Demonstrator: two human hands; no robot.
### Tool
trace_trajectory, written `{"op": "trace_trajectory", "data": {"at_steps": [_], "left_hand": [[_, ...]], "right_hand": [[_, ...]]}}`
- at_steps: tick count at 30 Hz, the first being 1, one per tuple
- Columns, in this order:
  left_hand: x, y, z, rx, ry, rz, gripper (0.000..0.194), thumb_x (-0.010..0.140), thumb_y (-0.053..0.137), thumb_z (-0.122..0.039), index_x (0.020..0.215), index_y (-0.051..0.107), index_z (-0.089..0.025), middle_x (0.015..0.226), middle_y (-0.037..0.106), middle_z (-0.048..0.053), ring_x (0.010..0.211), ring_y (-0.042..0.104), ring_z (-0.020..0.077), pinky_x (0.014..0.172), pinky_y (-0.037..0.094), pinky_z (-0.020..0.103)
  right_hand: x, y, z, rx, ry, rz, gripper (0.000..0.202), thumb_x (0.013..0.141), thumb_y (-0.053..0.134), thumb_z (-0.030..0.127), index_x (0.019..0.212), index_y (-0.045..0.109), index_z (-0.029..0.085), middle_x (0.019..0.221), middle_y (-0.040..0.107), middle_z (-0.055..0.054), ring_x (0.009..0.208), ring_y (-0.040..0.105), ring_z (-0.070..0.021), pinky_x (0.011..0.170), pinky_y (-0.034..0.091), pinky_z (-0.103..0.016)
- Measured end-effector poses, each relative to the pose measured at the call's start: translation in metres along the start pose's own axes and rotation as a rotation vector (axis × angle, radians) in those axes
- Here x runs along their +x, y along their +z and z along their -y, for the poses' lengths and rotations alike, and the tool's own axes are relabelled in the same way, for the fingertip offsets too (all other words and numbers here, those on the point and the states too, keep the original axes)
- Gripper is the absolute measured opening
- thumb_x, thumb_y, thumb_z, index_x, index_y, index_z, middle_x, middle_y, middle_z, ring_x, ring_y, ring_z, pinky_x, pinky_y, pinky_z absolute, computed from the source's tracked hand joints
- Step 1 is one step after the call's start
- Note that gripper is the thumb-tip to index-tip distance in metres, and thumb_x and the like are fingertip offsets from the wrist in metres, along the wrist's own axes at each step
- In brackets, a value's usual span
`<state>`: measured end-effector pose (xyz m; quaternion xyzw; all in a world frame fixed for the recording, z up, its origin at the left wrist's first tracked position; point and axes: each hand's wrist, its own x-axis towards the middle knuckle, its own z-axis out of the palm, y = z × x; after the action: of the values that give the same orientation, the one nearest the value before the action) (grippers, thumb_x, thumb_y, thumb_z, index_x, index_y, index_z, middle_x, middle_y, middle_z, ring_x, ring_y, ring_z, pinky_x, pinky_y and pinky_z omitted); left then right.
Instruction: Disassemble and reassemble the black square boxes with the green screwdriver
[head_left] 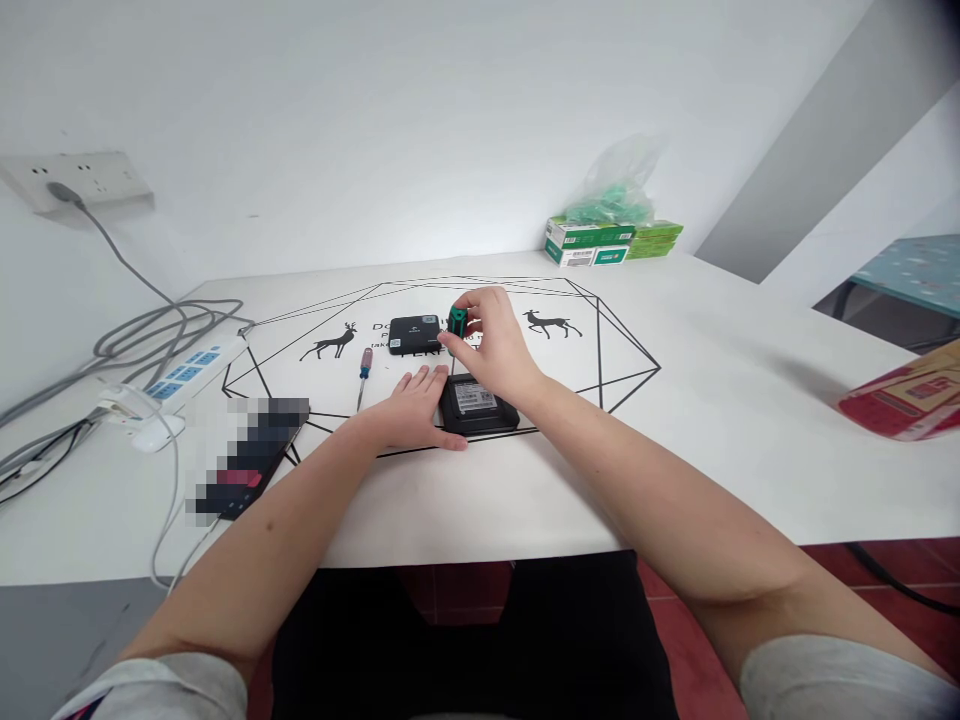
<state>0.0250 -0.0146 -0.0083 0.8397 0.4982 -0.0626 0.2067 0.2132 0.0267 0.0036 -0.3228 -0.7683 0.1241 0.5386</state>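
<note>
A black box-like device with a white label (475, 398) lies on the printed white table. My right hand (491, 340) is closed around the green and black handle of a screwdriver (458, 321), held upright with its shaft pointing down at the device's upper left corner. Spread flat, my left hand (417, 408) rests against the device's left side, thumb along its near edge. Just beyond sits a black square cover (414, 334) with small stickers. A second screwdriver (365, 365), with a red and blue handle, lies left of it.
At the left are a phone-like device (251, 460), blurred out, a white power strip (189, 374) and coiled grey cables (161, 330). Green and white boxes (589, 240) under a plastic bag (619, 195) stand at the back. A red package (904, 400) lies far right.
</note>
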Motion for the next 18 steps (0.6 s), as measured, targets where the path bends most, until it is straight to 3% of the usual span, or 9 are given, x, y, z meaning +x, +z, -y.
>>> {"op": "trace_trajectory", "data": {"at_steps": [5, 13, 18], "left_hand": [[0.0001, 0.0004, 0.0002, 0.006, -0.005, 0.007, 0.143, 0.080, 0.058, -0.090, 0.175, -0.009, -0.007, 0.183, -0.009, 0.019, 0.170, -0.009, 0.0394, 0.137, 0.002, 0.054], [0.0018, 0.0034, 0.0035, -0.015, 0.033, -0.026, 0.143, 0.078, 0.059, -0.092, 0.176, -0.011, -0.015, 0.183, -0.004, 0.019, 0.169, -0.008, 0.0411, 0.136, 0.002, 0.057], [0.0015, 0.0033, 0.0033, -0.013, 0.017, -0.012, 0.143, 0.079, 0.060, -0.091, 0.175, -0.009, -0.012, 0.183, -0.005, 0.019, 0.170, -0.008, 0.0404, 0.137, 0.003, 0.055]], "right_hand": [[-0.0009, 0.0027, -0.0025, 0.032, 0.000, -0.017, 0.033, 0.092, 0.067, 0.021, 0.121, 0.052, 0.025, 0.123, 0.058, -0.010, 0.110, 0.065, -0.0258, 0.090, 0.065, -0.050], [0.0000, 0.0005, -0.0061, -0.034, -0.079, 0.022, 0.055, 0.090, 0.050, 0.012, 0.143, 0.053, 0.026, 0.134, 0.064, -0.013, 0.121, 0.064, -0.0294, 0.100, 0.062, -0.055], [0.0008, 0.0002, -0.0073, -0.067, -0.085, 0.010, 0.054, 0.092, 0.049, 0.009, 0.141, 0.059, 0.028, 0.130, 0.057, -0.012, 0.120, 0.061, -0.0276, 0.098, 0.062, -0.051]]}}
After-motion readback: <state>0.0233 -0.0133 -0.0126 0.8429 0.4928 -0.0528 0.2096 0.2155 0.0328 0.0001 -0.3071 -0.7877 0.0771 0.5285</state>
